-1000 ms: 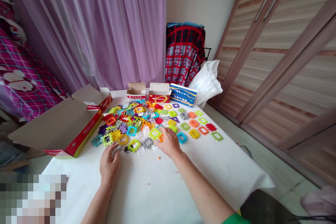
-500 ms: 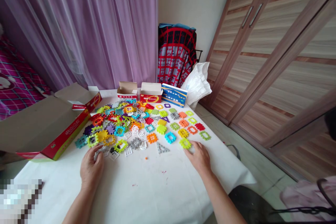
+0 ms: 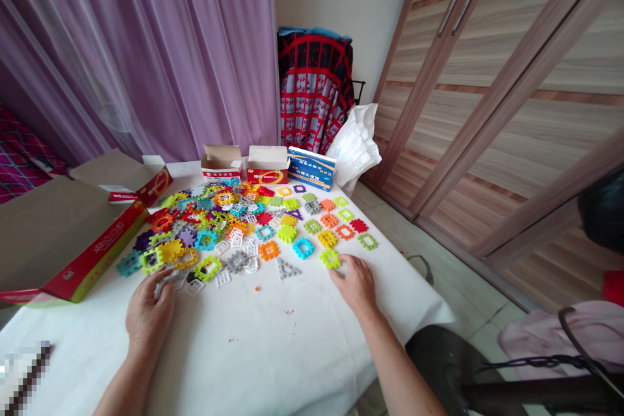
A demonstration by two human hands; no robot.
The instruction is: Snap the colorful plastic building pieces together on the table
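A heap of colourful square plastic building tiles (image 3: 229, 224) covers the far half of a white table (image 3: 273, 344). My left hand (image 3: 146, 309) lies flat on the table, fingers apart, fingertips touching small grey and white window pieces (image 3: 195, 285) at the heap's near left edge. My right hand (image 3: 355, 283) rests flat with fingers stretched out, its fingertips just beside a lime-green tile (image 3: 330, 257). A grey triangular piece (image 3: 287, 268) lies between the two hands. Neither hand holds anything.
A large open red cardboard box (image 3: 73, 234) sits at the table's left. Two small open red boxes (image 3: 244, 166) and a blue box (image 3: 311, 168) stand at the far edge. A chair with a red patterned cloth (image 3: 314, 94), a white bag (image 3: 355, 146) and wooden wardrobe doors (image 3: 487, 91) stand behind and right.
My right hand moved from the middle of the heap out to the right, beside the lime-green tile. The left hand stayed at the near left edge. The camera panned right.
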